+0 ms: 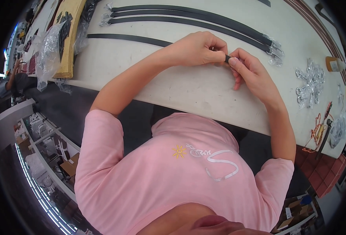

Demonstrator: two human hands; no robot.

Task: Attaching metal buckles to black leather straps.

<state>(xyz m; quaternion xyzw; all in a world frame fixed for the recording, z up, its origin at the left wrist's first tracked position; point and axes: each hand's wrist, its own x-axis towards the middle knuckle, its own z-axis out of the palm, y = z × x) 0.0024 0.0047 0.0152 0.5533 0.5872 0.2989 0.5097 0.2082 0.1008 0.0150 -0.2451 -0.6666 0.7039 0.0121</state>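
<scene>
Over the white table, my left hand (200,49) and my right hand (249,70) meet at the end of a black strap (126,37). Both hands are closed, thumb and fingers pinching the strap's tip, of which only a short dark piece shows between them. From my left hand the strap runs off to the left along the tabletop, partly hidden behind that hand and forearm. Beyond it lie several finished-looking black straps (180,13) side by side, with plastic-wrapped metal clasps (274,49) at their right ends and more wrapped clasps (106,16) at their left ends.
Right of my hands a pile of plastic-wrapped metal clasps (310,84) lies on the white table (173,84). Near it are an orange-labelled container (333,64) and an orange cord with a dark tool (324,131). A yellow board-edged tray (69,47) with clear plastic stands at the left.
</scene>
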